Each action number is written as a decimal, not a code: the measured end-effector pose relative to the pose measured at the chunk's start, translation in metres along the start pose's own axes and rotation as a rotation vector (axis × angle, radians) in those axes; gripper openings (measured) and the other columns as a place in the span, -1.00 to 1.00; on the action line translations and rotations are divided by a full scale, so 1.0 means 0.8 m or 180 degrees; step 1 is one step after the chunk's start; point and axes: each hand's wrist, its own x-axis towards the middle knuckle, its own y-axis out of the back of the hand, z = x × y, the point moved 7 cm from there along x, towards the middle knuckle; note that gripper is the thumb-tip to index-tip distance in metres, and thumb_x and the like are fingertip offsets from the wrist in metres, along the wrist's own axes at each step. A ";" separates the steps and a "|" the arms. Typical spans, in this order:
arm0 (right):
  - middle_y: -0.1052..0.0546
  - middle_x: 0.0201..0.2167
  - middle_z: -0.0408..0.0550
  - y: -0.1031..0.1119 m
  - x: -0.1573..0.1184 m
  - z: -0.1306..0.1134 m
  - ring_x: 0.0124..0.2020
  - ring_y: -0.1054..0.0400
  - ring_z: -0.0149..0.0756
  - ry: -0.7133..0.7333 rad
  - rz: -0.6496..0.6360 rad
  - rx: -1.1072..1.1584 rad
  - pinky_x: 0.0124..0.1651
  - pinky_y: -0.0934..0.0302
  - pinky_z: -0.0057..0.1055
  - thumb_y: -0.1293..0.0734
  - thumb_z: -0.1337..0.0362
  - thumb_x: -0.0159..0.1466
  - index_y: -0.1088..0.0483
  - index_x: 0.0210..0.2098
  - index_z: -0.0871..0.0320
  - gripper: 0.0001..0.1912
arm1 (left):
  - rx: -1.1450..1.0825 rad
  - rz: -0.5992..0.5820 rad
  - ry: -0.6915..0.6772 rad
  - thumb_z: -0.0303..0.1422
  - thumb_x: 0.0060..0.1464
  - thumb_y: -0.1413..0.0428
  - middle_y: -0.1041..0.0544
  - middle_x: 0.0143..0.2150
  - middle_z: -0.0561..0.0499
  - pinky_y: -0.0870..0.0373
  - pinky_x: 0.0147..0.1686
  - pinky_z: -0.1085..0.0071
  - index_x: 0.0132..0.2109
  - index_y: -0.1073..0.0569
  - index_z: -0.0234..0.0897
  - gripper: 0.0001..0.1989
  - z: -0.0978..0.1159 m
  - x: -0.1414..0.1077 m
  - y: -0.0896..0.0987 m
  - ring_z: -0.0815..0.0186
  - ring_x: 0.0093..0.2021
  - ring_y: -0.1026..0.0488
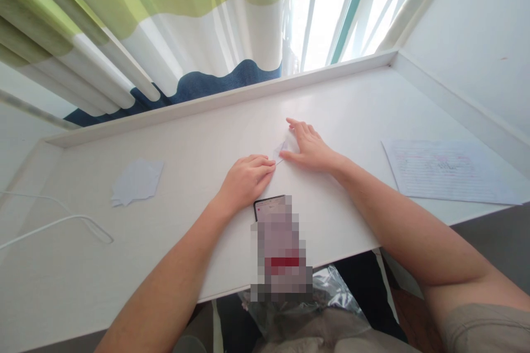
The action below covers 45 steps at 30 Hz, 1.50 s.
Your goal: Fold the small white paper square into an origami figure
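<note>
Two hands: both rest on the desk at mid-scene, working one small piece of paper between them.
Desk (pixel 351 105): white, wide, with a raised lip along its far edge and right side; it bears everything else.
Curtain (pixel 165 27): green, white and blue, hanging beyond the far edge at the left; a bright window stands to its right.
Lined sheet (pixel 447 171): lies flat at the right, well apart from the hands, its near edge close to the desk's near edge.
Cable (pixel 58 223): white, looping across the left end.
Paper stack (pixel 137 181): a few loose white pieces at the left, slightly fanned.
Phone (pixel 269 207): just near of the left hand, its body overhanging the near edge toward the lap.
Left hand (pixel 245 179): palm down, fingers curled, fingertips pinching or pressing the near corner of the small paper.
Right hand (pixel 310 146): flat and spread, fingers pressing the far side of the small paper, not closed around it.
Small paper (pixel 280 150): pale, partly folded, between the two hands, touching both.
Risk, phone: it looks likely to tip off the edge if the left wrist nudges it.
Risk, fold: the paper may slip or crease crooked if either hand lifts.
Risk, stack: a draught could scatter it.
Containers: none on the desk; a clear plastic bag (pixel 331 292) sits below the near edge, its contents not discernible.
</note>
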 end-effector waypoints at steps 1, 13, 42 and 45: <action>-0.33 0.45 0.34 0.001 0.001 0.003 0.45 -0.20 0.35 0.0017 0.0047 0.0000 0.49 -0.09 0.33 -0.34 0.00 0.35 0.04 0.60 0.18 -0.04 | 0.0004 -0.0004 0.0003 -0.36 0.51 -0.07 -0.75 0.11 -0.07 -0.56 0.20 0.06 0.08 -0.69 -0.18 -0.73 0.000 0.000 0.000 0.08 0.24 -0.63; -0.41 0.39 0.34 0.011 0.003 0.001 0.38 -0.28 0.31 -0.0249 0.0197 -0.0331 0.45 -0.17 0.28 -0.26 -0.03 0.41 -0.15 0.51 0.20 -0.21 | -0.0023 -0.0077 -0.0155 -0.42 0.52 0.01 -0.66 0.31 -0.09 -0.41 0.46 -0.03 0.06 -0.63 -0.23 -0.71 0.007 0.006 -0.006 0.08 0.47 -0.46; -0.39 0.43 0.28 0.017 0.013 0.011 0.41 -0.26 0.26 -0.0743 0.0530 -0.0405 0.45 -0.12 0.28 0.02 -0.05 0.58 -0.33 0.46 0.12 -0.33 | -0.0282 -0.0233 -0.0134 -0.41 0.51 0.03 -0.64 0.32 -0.19 -0.40 0.52 -0.04 0.07 -0.59 -0.27 -0.72 0.004 0.008 -0.012 0.10 0.43 -0.52; -0.40 0.43 0.24 0.009 0.011 0.001 0.44 -0.23 0.26 -0.0441 0.0456 -0.0499 0.50 -0.04 0.27 -0.12 -0.22 0.52 -0.31 0.46 0.06 -0.28 | -0.0276 -0.0249 -0.0138 -0.41 0.52 0.03 -0.64 0.32 -0.19 -0.39 0.52 -0.06 0.08 -0.59 -0.27 -0.71 0.004 0.008 -0.011 0.09 0.42 -0.52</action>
